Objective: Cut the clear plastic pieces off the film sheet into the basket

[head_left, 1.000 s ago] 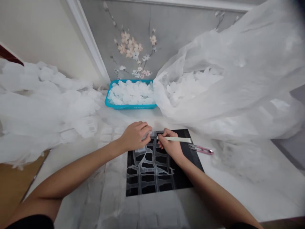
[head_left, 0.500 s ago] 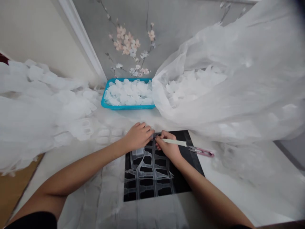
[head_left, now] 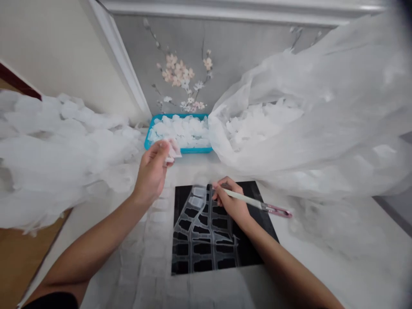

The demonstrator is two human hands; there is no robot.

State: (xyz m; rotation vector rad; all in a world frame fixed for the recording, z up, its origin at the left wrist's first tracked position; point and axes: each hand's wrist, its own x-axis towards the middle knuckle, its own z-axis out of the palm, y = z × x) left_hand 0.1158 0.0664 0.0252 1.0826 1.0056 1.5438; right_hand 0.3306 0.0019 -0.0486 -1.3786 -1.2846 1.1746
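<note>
far l, 1 heap (head_left: pixel 61 150) of white plastic pcs, too many & too blurred to count. next, 1 of 2 hands: l hand (head_left: pixel 149 174), raised just in front of the tray, thumb & fingers pinching a small clear bit (head_left: pixel 175 150); can't tell if it's 1 or more. behind it, 1 blue tray (head_left: pixel 196 150) full of white pcs, uncountable, up against 1 grey panel (head_left: pixel 131 47) w/ painted flowers. mid table, 1 black mat (head_left: pixel 252 255), flat, w/ 1 clear lattice (head_left: pixel 210 231) lying on its l & middle part; 2 pale tabs (head_left: pixel 196 202) sit in the lattice's upper l corner, one above the other. then r hand (head_left: pixel 236 211), over the mat's upper part at the lattice's top, fingers closed round 1 pale stick tool (head_left: pixel 245 198), its rear end pointing r. just beyond that end, 1 pair pink snips (head_left: pixel 269 208), partly over the mat's r edge; can't tell if tool & snips touch. far r, 1 big clear bag (head_left: pixel 328 116), mouth toward the tray, more white pcs inside, uncountable.
</note>
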